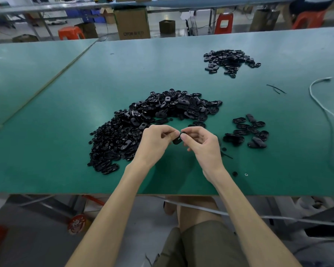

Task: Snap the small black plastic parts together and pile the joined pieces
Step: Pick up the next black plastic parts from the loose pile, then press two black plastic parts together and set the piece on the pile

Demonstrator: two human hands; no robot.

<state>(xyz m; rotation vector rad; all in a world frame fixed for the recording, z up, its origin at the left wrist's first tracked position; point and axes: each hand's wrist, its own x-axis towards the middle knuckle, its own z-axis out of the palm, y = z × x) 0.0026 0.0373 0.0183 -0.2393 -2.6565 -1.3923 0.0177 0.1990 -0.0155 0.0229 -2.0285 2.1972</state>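
Above the green table (162, 70), my left hand (154, 143) and my right hand (202, 143) meet and pinch one small black oval plastic part (178, 138) between their fingertips. Most of the part is hidden by the fingers, so I cannot tell if it is one piece or two. A big curved heap of loose black parts (143, 124) lies just behind and left of my hands. A smaller group of black pieces (247, 132) sits to the right of my right hand. Another pile of black pieces (229, 60) lies far back on the right.
A white cable (328, 112) runs along the table's right side. Thin black strips (276, 88) lie near it, and tiny round bits (234, 173) sit near the front edge. Cardboard boxes (132, 23) and orange stools (224, 23) stand on the floor beyond the table.
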